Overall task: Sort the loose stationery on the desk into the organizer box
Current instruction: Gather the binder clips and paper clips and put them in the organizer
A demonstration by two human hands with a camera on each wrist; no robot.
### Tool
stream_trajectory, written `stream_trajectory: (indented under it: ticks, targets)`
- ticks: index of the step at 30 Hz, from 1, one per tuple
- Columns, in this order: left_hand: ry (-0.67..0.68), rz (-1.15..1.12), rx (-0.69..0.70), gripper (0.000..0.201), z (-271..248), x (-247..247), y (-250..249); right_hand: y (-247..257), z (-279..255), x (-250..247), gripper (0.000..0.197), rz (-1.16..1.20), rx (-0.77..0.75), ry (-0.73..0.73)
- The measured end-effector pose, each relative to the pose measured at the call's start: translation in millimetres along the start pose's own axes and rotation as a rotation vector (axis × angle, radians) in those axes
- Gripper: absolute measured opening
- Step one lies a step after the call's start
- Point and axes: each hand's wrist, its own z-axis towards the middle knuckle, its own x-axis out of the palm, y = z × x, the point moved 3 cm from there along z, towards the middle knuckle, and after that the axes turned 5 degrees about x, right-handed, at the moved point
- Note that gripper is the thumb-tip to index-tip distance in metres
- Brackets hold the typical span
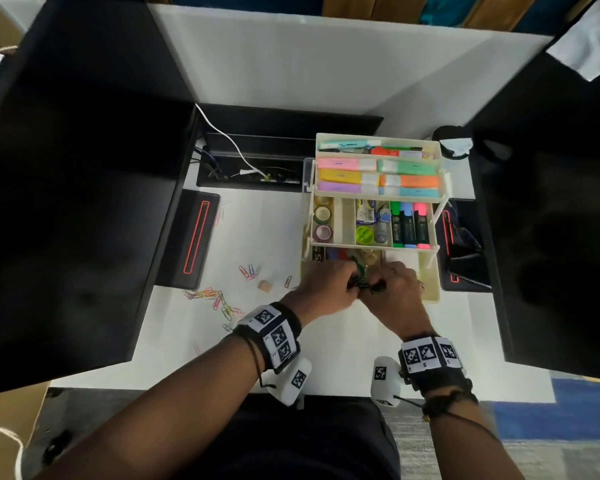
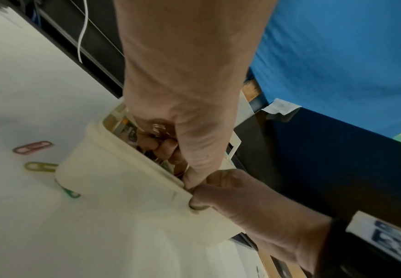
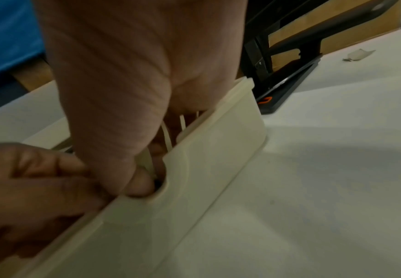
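Note:
The cream organizer box [image 1: 430, 296] stands open on the white desk, its upper trays full of highlighters, markers and tape rolls. Both hands meet over its front bottom compartment. My left hand [image 1: 349, 285] and right hand [image 1: 381, 283] both have their fingers curled round a small dark green and black item [image 1: 361, 279]; what it is stays unclear. In the left wrist view the left hand [image 2: 168, 148] reaches inside the box [image 2: 123, 188], thumb against the right hand [image 2: 230, 188]. In the right wrist view the right hand [image 3: 135, 173] sits at the front notch of the box [image 3: 218, 150].
Several coloured paper clips [image 1: 215, 299] lie loose left of the box, two beside its corner [image 2: 32, 147]. A small tan block [image 1: 264, 286] sits among them. Black stand bases [image 1: 194, 237] flank the desk, and a cable slot [image 1: 250, 161] lies behind.

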Motion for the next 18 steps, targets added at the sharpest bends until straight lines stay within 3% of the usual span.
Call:
stream_trajectory:
  ticks: [4,6,9,12,18]
  targets:
    - [0.058,0.002,-0.001,0.014,12.3,15.1,-2.8,-9.5,-3.4,-8.5,0.016,-0.043,-0.039,0.115]
    - [0.067,-0.005,0.018,0.021,17.4,16.4,-9.0,-15.7,-5.3,-13.5,0.025,0.012,-0.066,0.116]
    - [0.097,-0.033,0.056,0.043,21.5,17.3,-19.3,-22.0,-7.4,-20.3,0.017,0.094,-0.091,0.1]
    - [0.144,-0.025,0.082,0.044,20.2,18.6,-24.8,-22.0,-9.6,-25.8,0.006,0.135,-0.094,0.084]
    - [0.159,-0.029,0.174,0.052,1.8,5.4,-21.0,-21.9,-13.5,-23.0,0.01,0.131,-0.088,0.072]
